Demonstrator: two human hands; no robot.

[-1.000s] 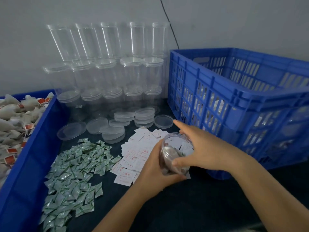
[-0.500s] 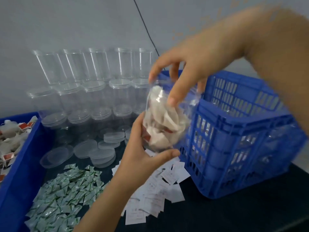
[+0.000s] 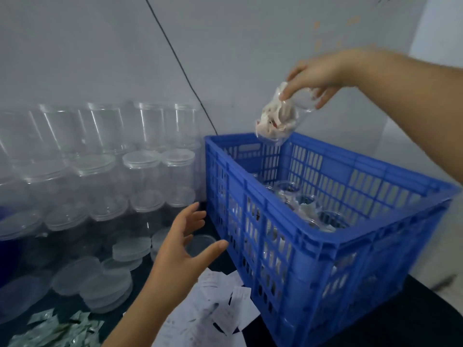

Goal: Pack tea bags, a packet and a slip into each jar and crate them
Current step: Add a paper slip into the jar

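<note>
Background: grey wall with a thin dark cable running down it behind the crate; dark table beneath.
Crate: blue, slatted crate set on the table, with several jars already seen inside, towards its far side.
Jar: a clear jar stuffed with tea bags is held tilted above the crate's far left corner, not yet inside.
Right hand: the right hand is wrapped around the jar's upper end, fingers curled on its wall.
Left hand: the left hand is spread wide and empty, just left of the crate's near wall.
Left of crate: stacked empty jars, loose lids, slips and green packets are laid out.
Handling: the jar is judged light, with thin, stiff, smooth plastic walls that could slip or dent; whether a lid is on cannot be told. A grip around the wall near the rim is judged best, the jar being lowered upright beside those already crated.
</note>
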